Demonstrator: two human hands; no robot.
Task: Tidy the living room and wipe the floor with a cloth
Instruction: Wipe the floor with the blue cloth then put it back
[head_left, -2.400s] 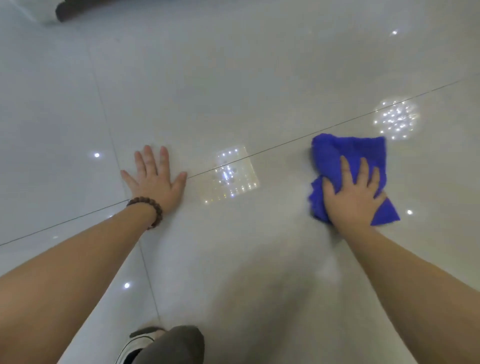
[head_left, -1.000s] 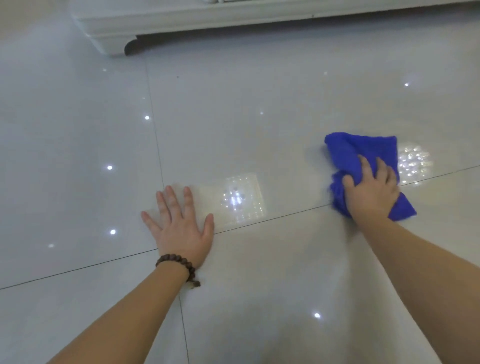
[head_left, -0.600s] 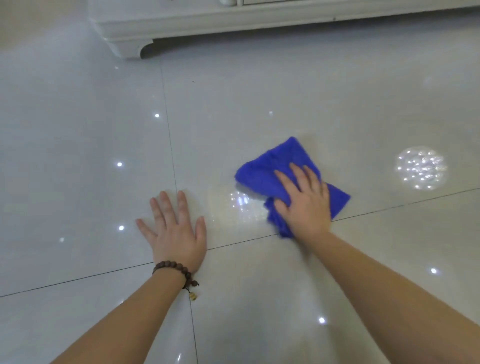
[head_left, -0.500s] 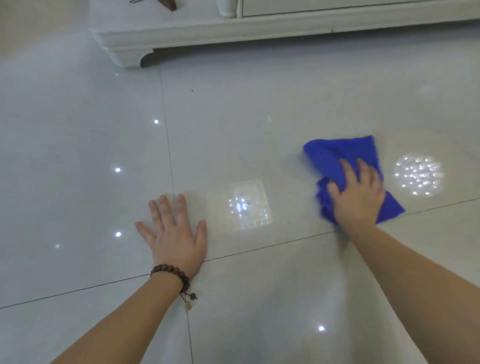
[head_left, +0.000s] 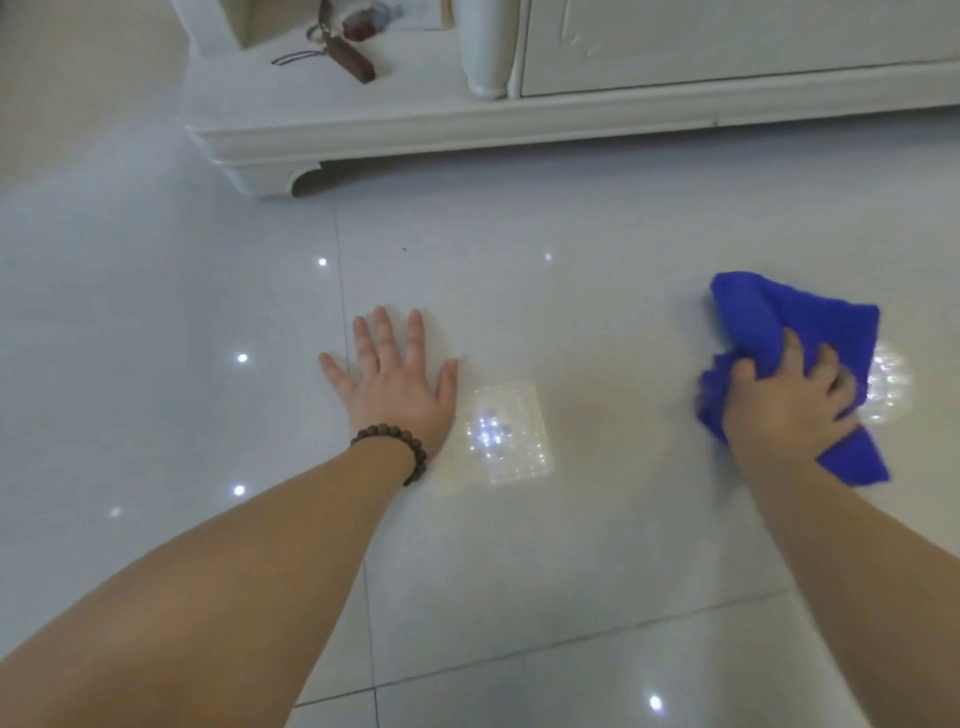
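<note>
A bright blue cloth (head_left: 779, 322) lies bunched on the glossy pale tiled floor (head_left: 545, 545) at the right. My right hand (head_left: 784, 405) is curled on top of it, gripping a fold and pressing it down. My left hand (head_left: 395, 384) rests flat on the floor left of centre, fingers spread, holding nothing. A dark bead bracelet (head_left: 395, 447) sits on that wrist.
A low white cabinet (head_left: 571, 119) on a curved foot runs along the top of the view. On its open left shelf lie a brown wooden piece with a cord (head_left: 348, 57) and some small items. Ceiling lights reflect in the tiles.
My right hand swept the cloth left towards the centre and back out to the right, and now grips it more tightly. The view has moved forward, showing more of the cabinet. My left hand stays flat.
</note>
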